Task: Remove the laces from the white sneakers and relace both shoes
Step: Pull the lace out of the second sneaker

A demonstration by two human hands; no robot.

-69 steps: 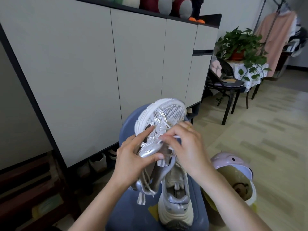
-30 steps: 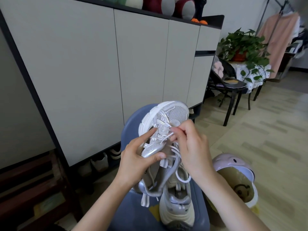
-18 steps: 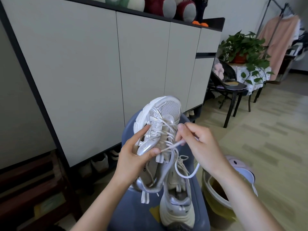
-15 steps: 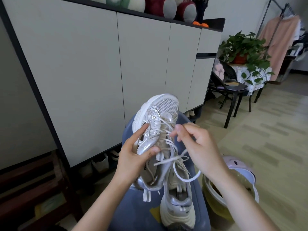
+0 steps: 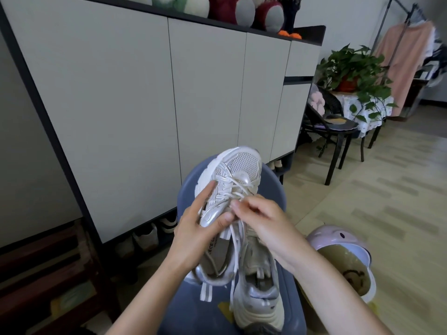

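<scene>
We face a long cabinet of pale doors, with pairs of shoes tucked in the gap beneath it. Off to our right stand a black chair and a potted plant. Directly below us is a round blue stool, and beside it on the floor sits a pink-lidded bin.

On the stool rests the second sneaker, heel toward us. Above it we hold the first white sneaker toe-up. Our left hand grips its side, thumb pressed on the silver panel and index finger laid along the sole edge. Our right hand has its fingers curled in and pinched on the lace at the middle eyelets, while the loose length hangs down past the tongue toward the stool.

We judge that we are in the unlacing step on the first shoe: the upper rows look freed, the rows near the toe are still crossed. The next move calls for drawing the pinched strand clear of its eyelet, then working down row by row, with the left hand steadying the shoe against the pull.
</scene>
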